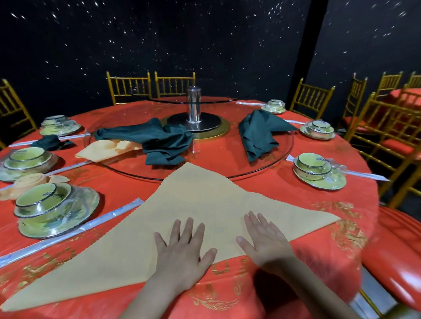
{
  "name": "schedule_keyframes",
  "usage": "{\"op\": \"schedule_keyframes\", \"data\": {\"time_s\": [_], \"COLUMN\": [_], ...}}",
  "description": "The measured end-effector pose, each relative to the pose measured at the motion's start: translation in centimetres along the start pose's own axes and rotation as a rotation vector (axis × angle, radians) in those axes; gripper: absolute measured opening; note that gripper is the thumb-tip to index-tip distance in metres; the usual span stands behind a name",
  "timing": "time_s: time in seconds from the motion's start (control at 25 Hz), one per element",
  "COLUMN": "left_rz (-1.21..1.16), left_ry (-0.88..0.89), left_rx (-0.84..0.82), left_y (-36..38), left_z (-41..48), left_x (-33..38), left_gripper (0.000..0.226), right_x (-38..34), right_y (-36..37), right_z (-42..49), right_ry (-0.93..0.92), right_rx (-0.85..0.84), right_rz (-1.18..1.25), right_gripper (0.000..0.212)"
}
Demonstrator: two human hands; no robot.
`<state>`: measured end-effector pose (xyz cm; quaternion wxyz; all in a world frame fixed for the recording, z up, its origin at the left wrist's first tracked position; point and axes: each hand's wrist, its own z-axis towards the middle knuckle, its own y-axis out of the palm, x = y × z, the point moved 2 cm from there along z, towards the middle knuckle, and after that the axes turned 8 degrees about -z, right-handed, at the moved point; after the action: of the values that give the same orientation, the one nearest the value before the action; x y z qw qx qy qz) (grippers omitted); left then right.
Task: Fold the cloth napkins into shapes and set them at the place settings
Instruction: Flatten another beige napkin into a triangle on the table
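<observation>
Head view shows both hands flat, fingers spread: left hand (181, 253) and right hand (264, 238) press the tan napkin (187, 208), a triangle lying on the red tablecloth (303, 263) at the near edge. If they slide unevenly, I reckon the layers could shift and spoil the crease.

The triangle-folded napkin (206, 219) lies on the table (303, 263) at its near edge, its tip over the rim of the glass turntable (285, 142) behind, which carries loose napkins (166, 141); wrapped chopsticks (71, 233) and a bowl-and-plate setting (56, 210) lie left, another setting (319, 172) right.
</observation>
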<state>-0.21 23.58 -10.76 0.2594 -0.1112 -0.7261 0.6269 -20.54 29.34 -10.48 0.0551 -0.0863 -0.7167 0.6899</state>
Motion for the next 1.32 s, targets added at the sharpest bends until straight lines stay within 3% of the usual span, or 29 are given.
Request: {"op": "schedule_keyframes", "data": {"time_s": [0.12,0.44,0.76,0.88,0.96,1.12,1.32], "left_rz": [0.01,0.047,0.046,0.028,0.0,-0.071,-0.026], "left_ry": [-0.003,-0.011,-0.005,-0.018,-0.016,-0.017,-0.223], "left_rx": [-0.011,-0.003,-0.01,-0.031,-0.03,0.053,0.129], "left_y": [-0.1,-0.4,-0.4,-0.4,-0.7,-1.7,-2.7], "left_z": [0.0,-0.1,-0.2,-0.1,-0.1,-1.3,-5.6], "left_x": [0.1,0.5,0.5,0.4,0.5,-0.5,-5.9], "left_gripper": [0.096,0.103,0.103,0.092,0.08,0.065,0.072], "right_x": [2.6,10.0,14.1,13.3,9.7,-1.5,-8.4], "right_y": [-0.1,-0.1,-1.0,-2.1,-3.0,-2.5,-1.2], "right_z": [0.0,0.5,0.5,0.0,0.3,0.3,0.8], "right_ry": [0.099,0.405,0.495,0.513,0.374,-0.042,-0.248], "right_rx": [-0.033,-0.042,-0.08,-0.021,0.037,0.038,0.037], "right_rz": [-0.014,-0.015,-0.05,-0.133,-0.156,-0.104,-0.094], "right_gripper": [0.072,0.083,0.079,0.078,0.083,0.13,0.125]}}
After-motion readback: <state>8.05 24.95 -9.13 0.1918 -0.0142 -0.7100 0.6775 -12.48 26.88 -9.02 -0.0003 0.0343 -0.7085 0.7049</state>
